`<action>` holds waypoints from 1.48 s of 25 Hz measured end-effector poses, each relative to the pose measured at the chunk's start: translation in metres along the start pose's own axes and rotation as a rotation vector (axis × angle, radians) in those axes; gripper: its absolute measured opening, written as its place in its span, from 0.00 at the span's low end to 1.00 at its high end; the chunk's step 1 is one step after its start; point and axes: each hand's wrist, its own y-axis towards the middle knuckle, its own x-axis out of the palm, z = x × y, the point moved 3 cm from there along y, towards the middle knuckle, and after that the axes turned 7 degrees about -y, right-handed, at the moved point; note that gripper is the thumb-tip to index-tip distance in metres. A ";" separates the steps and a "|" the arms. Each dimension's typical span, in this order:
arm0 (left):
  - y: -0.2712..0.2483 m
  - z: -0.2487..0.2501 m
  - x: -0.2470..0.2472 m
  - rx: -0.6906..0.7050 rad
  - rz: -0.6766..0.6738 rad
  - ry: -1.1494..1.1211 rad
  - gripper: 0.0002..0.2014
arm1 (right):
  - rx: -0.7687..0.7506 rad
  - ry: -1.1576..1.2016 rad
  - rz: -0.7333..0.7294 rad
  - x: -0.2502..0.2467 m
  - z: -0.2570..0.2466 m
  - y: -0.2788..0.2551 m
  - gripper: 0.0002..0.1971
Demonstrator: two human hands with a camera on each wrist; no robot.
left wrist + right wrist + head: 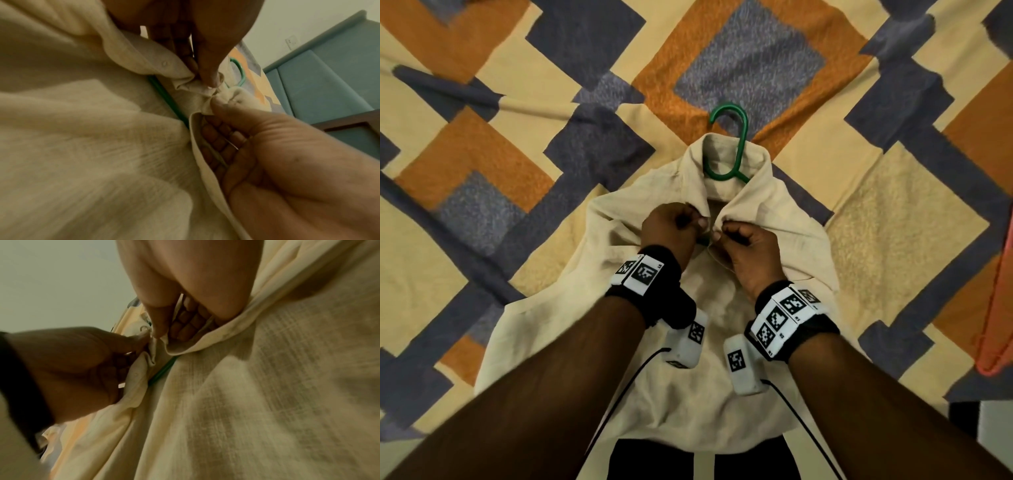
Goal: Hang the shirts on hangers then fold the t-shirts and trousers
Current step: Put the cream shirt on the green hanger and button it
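A cream button shirt (688, 377) lies front-up on the bed, over a green hanger (736, 144) whose hook sticks out of the collar. Both hands meet just below the collar. My left hand (688, 221) pinches the left placket edge, and my right hand (726, 231) pinches the right one. In the left wrist view, the left hand (207, 76) holds bunched fabric against the right hand (222, 104), with a small button (164, 63) beside them and the hanger's bar (166, 99) under the cloth. In the right wrist view, the right hand (160, 331) and left hand (139, 340) touch at the plackets.
A bedspread (517, 154) of orange, grey and cream blocks covers the bed. An orange-red hanger (993, 308) lies at the right edge. A blue padded headboard (329, 81) stands beyond the shirt. Wrist-camera cables trail over the shirt's hem.
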 end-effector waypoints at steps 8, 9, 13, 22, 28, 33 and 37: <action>-0.004 0.006 0.002 0.012 -0.026 0.225 0.06 | -0.090 -0.118 0.121 0.001 0.001 -0.003 0.07; -0.004 0.007 0.003 0.023 -0.041 0.235 0.06 | -0.118 -0.166 0.111 0.000 -0.002 -0.002 0.07; -0.003 0.005 0.003 -0.031 -0.069 0.095 0.04 | -0.142 -0.291 0.078 0.001 -0.007 0.003 0.07; -0.001 -0.010 0.012 -0.069 -0.049 -0.088 0.11 | -0.117 -0.304 -0.039 0.006 0.011 0.010 0.09; 0.000 -0.007 0.015 -0.060 -0.007 -0.042 0.08 | -0.067 -0.173 -0.083 0.002 0.011 0.012 0.04; 0.002 0.000 0.005 -0.029 -0.142 0.051 0.03 | -0.012 -0.135 -0.103 0.005 0.007 0.015 0.06; 0.000 0.007 0.003 0.024 -0.107 0.425 0.04 | -0.124 -0.298 -0.200 0.006 0.004 0.015 0.05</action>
